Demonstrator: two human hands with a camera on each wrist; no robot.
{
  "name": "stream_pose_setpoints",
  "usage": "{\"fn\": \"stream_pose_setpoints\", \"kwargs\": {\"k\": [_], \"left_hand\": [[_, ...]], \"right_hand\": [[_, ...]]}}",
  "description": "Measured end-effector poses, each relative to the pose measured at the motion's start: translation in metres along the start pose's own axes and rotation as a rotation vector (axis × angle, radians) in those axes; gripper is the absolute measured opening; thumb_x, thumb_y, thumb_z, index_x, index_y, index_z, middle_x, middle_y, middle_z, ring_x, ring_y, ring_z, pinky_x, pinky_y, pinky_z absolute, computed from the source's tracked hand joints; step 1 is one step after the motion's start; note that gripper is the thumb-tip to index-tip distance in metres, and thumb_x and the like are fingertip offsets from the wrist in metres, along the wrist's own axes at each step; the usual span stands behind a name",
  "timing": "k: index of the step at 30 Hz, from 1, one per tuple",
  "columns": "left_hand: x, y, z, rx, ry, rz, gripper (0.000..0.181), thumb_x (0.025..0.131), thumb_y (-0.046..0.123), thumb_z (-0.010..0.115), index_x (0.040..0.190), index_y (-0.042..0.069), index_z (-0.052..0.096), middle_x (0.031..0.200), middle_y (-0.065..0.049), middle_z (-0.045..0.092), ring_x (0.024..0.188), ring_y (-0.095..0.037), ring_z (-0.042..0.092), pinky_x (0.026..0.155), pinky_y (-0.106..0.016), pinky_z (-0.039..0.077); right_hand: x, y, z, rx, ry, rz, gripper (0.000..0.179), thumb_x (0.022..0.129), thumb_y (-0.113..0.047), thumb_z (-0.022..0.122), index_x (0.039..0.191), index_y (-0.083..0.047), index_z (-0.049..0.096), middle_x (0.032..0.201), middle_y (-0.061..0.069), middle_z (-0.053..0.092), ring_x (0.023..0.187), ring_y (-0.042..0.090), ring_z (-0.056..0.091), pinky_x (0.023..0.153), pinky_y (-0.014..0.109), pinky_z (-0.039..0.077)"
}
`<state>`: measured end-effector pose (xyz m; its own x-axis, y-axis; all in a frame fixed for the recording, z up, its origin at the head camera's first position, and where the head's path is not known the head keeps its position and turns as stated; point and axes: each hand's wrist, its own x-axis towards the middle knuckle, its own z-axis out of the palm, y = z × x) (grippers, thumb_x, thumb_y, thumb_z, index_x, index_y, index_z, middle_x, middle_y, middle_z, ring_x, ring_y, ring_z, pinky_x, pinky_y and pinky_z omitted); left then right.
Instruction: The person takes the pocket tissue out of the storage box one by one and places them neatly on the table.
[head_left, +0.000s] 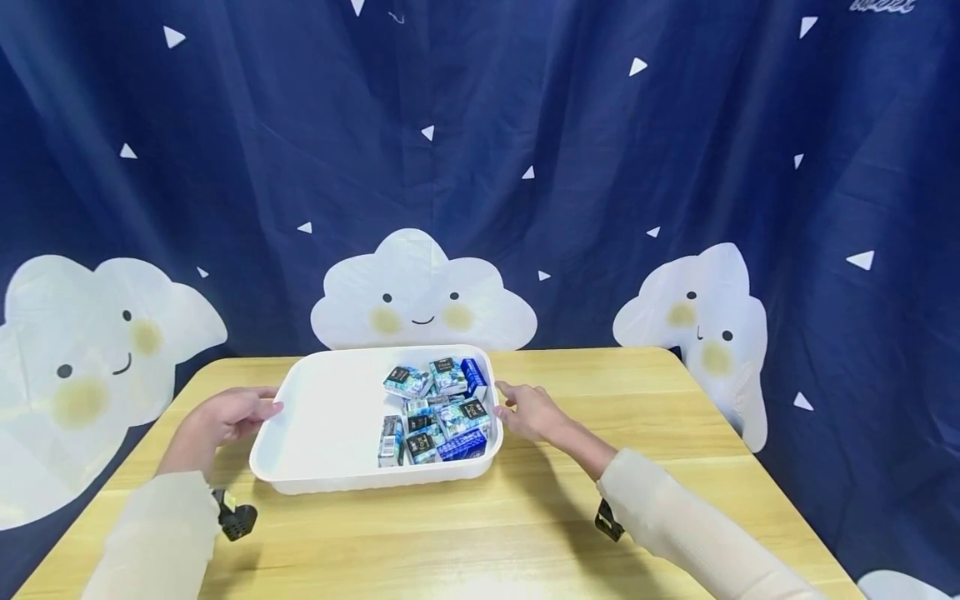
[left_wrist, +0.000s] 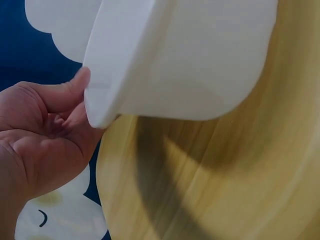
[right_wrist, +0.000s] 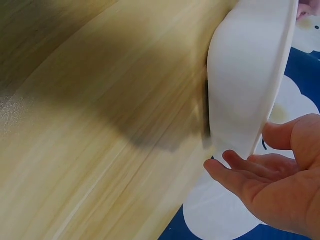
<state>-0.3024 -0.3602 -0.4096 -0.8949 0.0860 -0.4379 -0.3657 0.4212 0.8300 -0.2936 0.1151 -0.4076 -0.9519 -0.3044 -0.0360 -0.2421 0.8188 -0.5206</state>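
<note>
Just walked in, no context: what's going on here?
A person's left hand pinches the left end of a tray, and their right hand touches the right end. Small boxes lie piled toward the tray's right side. In the left wrist view, the left end looks raised off the table.

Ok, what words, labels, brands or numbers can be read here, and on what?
No text reads clearly.
Patterned pack in the white tray: dark label, lettering too small and blurred.
Blue pack face: pale print, too small.
Curtain, top right: white lettering, cut off, unreadable.
</note>
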Motion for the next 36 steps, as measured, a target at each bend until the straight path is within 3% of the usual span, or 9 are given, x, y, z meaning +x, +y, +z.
{"fn": "stream_pose_setpoints", "kwargs": {"k": [13, 21, 25, 29, 34, 36], "left_hand": [[0.0, -0.011, 0.002, -0.081, -0.005, 0.021, 0.07, 0.104, 0.013, 0.057, 0.156, -0.01, 0.017, 0.077, 0.009, 0.066, 0.059, -0.004, 0.051, 0.056, -0.016, 0.043], [0.0, -0.014, 0.0, -0.06, -0.016, 0.061, 0.072, 0.103, 0.014, 0.059, 0.155, -0.013, 0.018, 0.095, 0.01, 0.071, 0.086, -0.005, 0.065, 0.08, -0.022, 0.059], [0.001, -0.013, -0.001, -0.058, -0.006, 0.06, 0.072, 0.101, 0.015, 0.061, 0.154, -0.013, 0.021, 0.097, 0.01, 0.071, 0.087, -0.005, 0.065, 0.081, -0.023, 0.059], [0.002, -0.015, -0.002, -0.062, -0.004, 0.062, 0.073, 0.101, 0.015, 0.062, 0.154, -0.013, 0.021, 0.096, 0.01, 0.071, 0.087, -0.005, 0.065, 0.08, -0.023, 0.06], [0.002, -0.015, -0.003, -0.064, 0.014, 0.051, 0.073, 0.1, 0.015, 0.062, 0.155, -0.012, 0.022, 0.095, 0.01, 0.071, 0.087, -0.007, 0.065, 0.08, -0.023, 0.06], [0.002, -0.015, -0.003, -0.062, 0.017, 0.052, 0.073, 0.1, 0.015, 0.062, 0.155, -0.012, 0.022, 0.094, 0.01, 0.071, 0.086, -0.007, 0.065, 0.08, -0.023, 0.06]], "right_hand": [[-0.001, 0.0, 0.002, 0.022, 0.01, 0.016, 0.054, 0.103, -0.021, 0.06, 0.152, -0.006, 0.046, 0.127, 0.021, 0.068, 0.127, 0.043, 0.051, 0.107, 0.053, 0.046], [-0.003, 0.0, 0.004, 0.038, 0.02, 0.003, 0.053, 0.102, -0.019, 0.06, 0.151, -0.003, 0.046, 0.124, 0.02, 0.07, 0.127, 0.044, 0.051, 0.115, 0.056, 0.038], [-0.002, 0.001, 0.004, 0.043, 0.023, -0.011, 0.053, 0.102, -0.018, 0.06, 0.15, -0.002, 0.046, 0.122, 0.019, 0.071, 0.126, 0.046, 0.052, 0.119, 0.058, 0.031], [-0.002, 0.002, 0.005, 0.048, 0.027, -0.014, 0.053, 0.102, -0.019, 0.06, 0.151, -0.002, 0.046, 0.121, 0.019, 0.072, 0.125, 0.045, 0.053, 0.118, 0.058, 0.032], [0.0, 0.003, 0.005, 0.046, 0.043, -0.025, 0.053, 0.102, -0.019, 0.061, 0.15, -0.002, 0.047, 0.115, 0.018, 0.074, 0.115, 0.039, 0.062, 0.107, 0.054, 0.045], [0.001, 0.003, 0.006, 0.05, 0.045, -0.027, 0.052, 0.102, -0.018, 0.061, 0.15, -0.001, 0.048, 0.112, 0.018, 0.075, 0.113, 0.038, 0.064, 0.107, 0.054, 0.045]]}}
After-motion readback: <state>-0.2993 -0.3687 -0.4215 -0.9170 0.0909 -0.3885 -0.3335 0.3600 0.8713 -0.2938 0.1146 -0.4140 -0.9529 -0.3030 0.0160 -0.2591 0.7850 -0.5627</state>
